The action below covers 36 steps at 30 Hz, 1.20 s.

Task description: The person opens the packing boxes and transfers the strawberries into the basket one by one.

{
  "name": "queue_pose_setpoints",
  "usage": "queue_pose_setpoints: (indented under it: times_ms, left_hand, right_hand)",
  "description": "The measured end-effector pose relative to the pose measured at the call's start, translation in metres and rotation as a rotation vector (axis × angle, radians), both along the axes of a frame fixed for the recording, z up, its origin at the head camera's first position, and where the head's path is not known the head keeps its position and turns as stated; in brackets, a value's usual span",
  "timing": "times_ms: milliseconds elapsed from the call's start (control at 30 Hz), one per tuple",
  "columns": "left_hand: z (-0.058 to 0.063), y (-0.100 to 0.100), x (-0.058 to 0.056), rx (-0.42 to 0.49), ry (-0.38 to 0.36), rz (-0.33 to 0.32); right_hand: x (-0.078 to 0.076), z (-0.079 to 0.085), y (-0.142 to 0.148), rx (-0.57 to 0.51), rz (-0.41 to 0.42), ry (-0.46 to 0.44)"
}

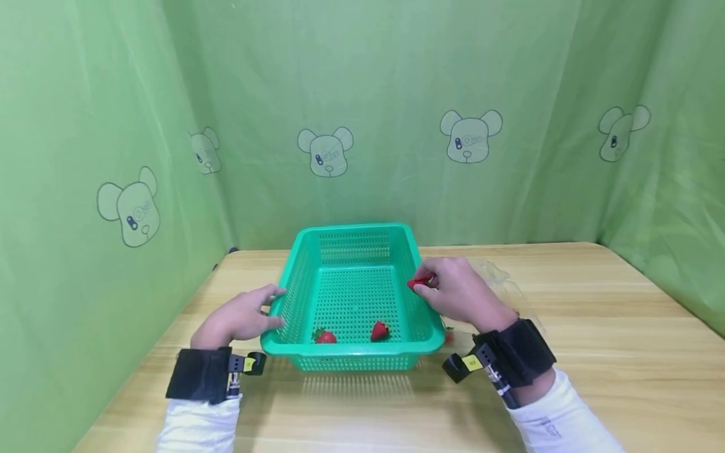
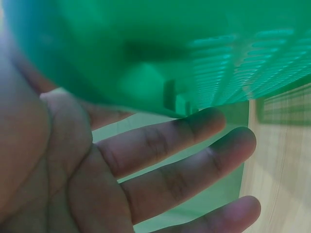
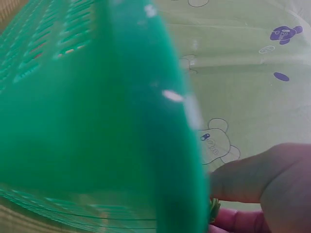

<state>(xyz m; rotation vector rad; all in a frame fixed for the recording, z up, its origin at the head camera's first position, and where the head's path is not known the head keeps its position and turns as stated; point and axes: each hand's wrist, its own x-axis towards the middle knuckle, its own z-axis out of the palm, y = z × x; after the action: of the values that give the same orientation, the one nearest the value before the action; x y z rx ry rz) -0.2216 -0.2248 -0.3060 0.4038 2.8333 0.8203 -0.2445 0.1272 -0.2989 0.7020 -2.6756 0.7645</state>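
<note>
In the head view a green plastic basket [image 1: 351, 348] with perforated walls stands on the table. Two strawberries lie in its near end: one strawberry [image 1: 325, 338] at left with leaves showing, another strawberry [image 1: 379, 331] nearer the middle. My right hand [image 1: 455, 292] pinches a third strawberry [image 1: 418, 284] at the basket's right rim; the right wrist view shows a bit of its green leaves [image 3: 214, 209]. My left hand [image 1: 243, 316] is at the left rim, and in the left wrist view its fingers [image 2: 180, 179] extend fairly straight beneath the basket's edge.
A clear plastic container or bag [image 1: 504, 286] lies on the table behind the right hand. Something red [image 1: 449, 336] shows just right of the basket, partly hidden. The wooden table [image 1: 612, 352] is bordered by green curtains [image 1: 385, 75] at the back and sides.
</note>
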Motion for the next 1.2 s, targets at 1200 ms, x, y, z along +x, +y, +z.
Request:
queue_pose_setpoints:
  times_ms: [1200]
  left_hand:
    - [-0.002,0.000,-0.001,0.029,-0.028,0.019]
  right_hand:
    - [0.000,-0.012,-0.006,-0.041,0.028,0.076]
